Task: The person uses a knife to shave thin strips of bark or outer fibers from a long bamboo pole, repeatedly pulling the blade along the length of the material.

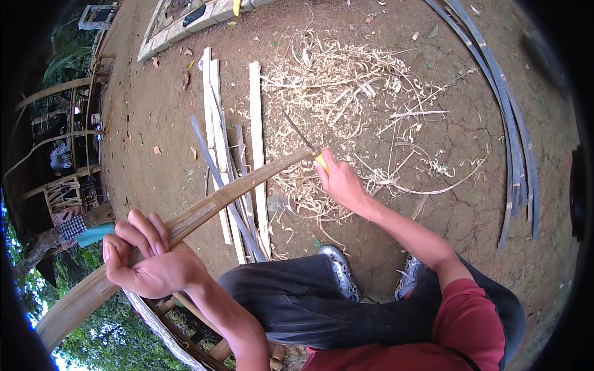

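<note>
A long brown bamboo strip (232,190) runs slantwise from the lower left up to the middle of the head view. My left hand (154,269) is closed around its lower part, the fingers curled over the top. At the strip's far end, my right hand (345,185) grips a knife by its yellow handle. The thin dark knife blade (298,131) points up and to the left, and its base lies by the strip's tip. Whether the edge is cutting into the bamboo I cannot tell.
Curled shavings (334,93) cover the ground ahead. Pale split strips (256,136) and a grey-blue strip (213,157) lie left of them. Long dark strips (510,130) curve along the right. My shoe (340,275) stands below. A block border (185,31) is at the far left.
</note>
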Demonstrator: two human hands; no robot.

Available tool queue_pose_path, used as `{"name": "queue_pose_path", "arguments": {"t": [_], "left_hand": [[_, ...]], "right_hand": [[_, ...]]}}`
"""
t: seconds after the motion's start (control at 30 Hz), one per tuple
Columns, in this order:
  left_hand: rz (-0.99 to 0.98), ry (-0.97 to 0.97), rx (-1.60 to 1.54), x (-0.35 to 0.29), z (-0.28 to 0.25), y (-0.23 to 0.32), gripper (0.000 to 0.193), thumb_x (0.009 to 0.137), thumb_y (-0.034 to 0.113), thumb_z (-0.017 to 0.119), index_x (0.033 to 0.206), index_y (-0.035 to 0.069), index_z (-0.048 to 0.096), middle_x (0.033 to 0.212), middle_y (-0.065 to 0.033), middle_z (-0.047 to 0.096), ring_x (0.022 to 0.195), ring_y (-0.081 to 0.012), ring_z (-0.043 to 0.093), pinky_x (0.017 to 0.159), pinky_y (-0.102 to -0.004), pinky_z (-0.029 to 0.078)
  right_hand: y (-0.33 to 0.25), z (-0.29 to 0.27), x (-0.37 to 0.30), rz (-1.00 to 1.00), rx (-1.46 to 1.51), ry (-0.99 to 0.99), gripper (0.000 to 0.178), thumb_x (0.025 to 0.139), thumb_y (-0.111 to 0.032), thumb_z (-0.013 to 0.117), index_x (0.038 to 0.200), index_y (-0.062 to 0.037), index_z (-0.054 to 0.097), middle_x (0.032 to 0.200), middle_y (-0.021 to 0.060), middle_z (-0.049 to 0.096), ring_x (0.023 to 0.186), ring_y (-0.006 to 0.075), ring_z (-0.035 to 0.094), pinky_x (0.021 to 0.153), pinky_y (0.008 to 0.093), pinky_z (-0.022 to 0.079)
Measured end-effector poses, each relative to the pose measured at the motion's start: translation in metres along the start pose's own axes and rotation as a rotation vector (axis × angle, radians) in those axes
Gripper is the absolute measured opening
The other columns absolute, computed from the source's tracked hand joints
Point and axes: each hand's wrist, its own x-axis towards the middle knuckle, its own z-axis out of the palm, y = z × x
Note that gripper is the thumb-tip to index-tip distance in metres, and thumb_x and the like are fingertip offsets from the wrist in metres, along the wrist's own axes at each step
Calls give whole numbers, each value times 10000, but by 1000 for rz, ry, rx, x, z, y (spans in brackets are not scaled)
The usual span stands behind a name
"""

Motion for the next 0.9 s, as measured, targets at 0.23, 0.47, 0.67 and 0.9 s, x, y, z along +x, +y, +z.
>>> {"name": "queue_pose_path", "arguments": {"t": [0.23, 0.47, 0.67, 0.9], "left_hand": [[14, -13, -2, 0, -1, 0, 363, 935, 241, 373, 622, 153, 211, 514, 9, 210, 459, -92, 208, 381, -201, 159], [30, -6, 57, 2, 2, 3, 349, 925, 241, 361, 622, 149, 214, 507, 2, 217, 465, -91, 212, 388, -199, 163], [36, 4, 101, 0, 6, 1, 347, 919, 243, 364, 626, 149, 205, 511, 3, 211, 465, -89, 204, 385, -196, 152], [-27, 87, 68, -3, 4, 6, 335, 895, 217, 336, 606, 160, 177, 519, 13, 182, 462, -87, 193, 390, -199, 143]], "right_hand": [[9, 2, 2, 23, 27, 1, 209, 972, -82, 434, 1038, 112, 478, 527, 81, 542, 396, 198, 525, 328, 323, 410], [17, 14, -2, 92, -49, -94, 188, 970, -81, 432, 1006, 100, 467, 527, 105, 557, 405, 235, 544, 344, 353, 428], [39, 21, 5, 53, -136, -64, 203, 968, -108, 450, 1002, 91, 466, 562, 159, 583, 449, 238, 591, 353, 353, 453], [-16, -1, 3, 51, 19, -8, 249, 967, -96, 432, 1050, 127, 504, 592, 178, 604, 504, 309, 623, 451, 434, 514]]}}
